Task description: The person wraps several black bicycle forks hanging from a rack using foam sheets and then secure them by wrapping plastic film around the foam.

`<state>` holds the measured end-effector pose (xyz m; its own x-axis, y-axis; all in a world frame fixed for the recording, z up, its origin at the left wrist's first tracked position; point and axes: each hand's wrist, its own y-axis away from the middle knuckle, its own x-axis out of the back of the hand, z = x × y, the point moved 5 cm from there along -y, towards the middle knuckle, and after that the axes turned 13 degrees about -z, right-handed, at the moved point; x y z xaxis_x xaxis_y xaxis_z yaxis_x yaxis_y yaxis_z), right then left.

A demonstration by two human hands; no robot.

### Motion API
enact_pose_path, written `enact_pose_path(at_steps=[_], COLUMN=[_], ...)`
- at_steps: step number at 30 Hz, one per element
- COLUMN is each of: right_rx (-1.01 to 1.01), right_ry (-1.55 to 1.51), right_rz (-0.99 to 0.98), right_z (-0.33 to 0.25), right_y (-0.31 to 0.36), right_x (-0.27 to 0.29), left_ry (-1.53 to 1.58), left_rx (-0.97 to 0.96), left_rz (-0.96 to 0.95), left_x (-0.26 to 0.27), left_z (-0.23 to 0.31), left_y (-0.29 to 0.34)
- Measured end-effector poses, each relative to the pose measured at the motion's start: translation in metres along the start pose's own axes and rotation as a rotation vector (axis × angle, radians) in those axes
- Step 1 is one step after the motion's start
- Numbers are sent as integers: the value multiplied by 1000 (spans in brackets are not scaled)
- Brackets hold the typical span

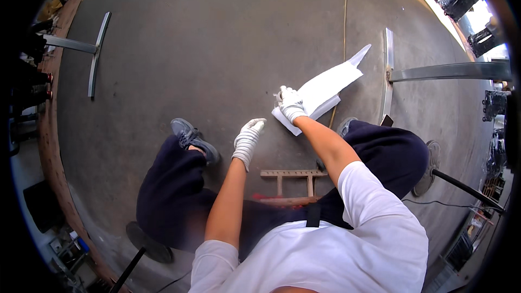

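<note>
My right hand point(291, 105), in a white knitted glove, is closed at the near left end of a long white sheet point(329, 87), which looks like packing foam or plastic film. The sheet stretches away to the far right in layers and narrows to a thin, see-through tip. Some of its edge is hidden under the glove. My left hand point(248, 140), gloved the same way, hovers apart from the sheet, to its left. Its fingers are pressed together, and nothing shows in them.
Under me is a low wooden stool or frame point(293, 174) between my feet. Metal T-shaped legs stand left point(98, 49) and right point(388, 70) on the grey floor point(206, 38). A thin cable point(345, 16) runs beyond the sheet. Round black bases point(150, 242) flank me.
</note>
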<state>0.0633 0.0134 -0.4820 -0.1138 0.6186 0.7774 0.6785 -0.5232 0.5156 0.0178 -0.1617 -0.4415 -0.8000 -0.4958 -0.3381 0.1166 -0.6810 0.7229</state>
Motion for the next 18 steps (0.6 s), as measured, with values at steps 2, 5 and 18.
enact_pose_path(at_steps=[2, 5, 18], right_rx=[-2, -141, 282], right_ry=[1, 19, 316], right_rz=[40, -19, -895], right_z=[-4, -1, -78], right_y=[4, 9, 244], right_x=[4, 10, 25], left_ry=[-20, -104, -813], left_rx=[44, 104, 829], left_rz=[-10, -22, -537], left_x=[-4, -11, -92], left_z=[-4, -6, -111], left_y=[-3, -7, 85])
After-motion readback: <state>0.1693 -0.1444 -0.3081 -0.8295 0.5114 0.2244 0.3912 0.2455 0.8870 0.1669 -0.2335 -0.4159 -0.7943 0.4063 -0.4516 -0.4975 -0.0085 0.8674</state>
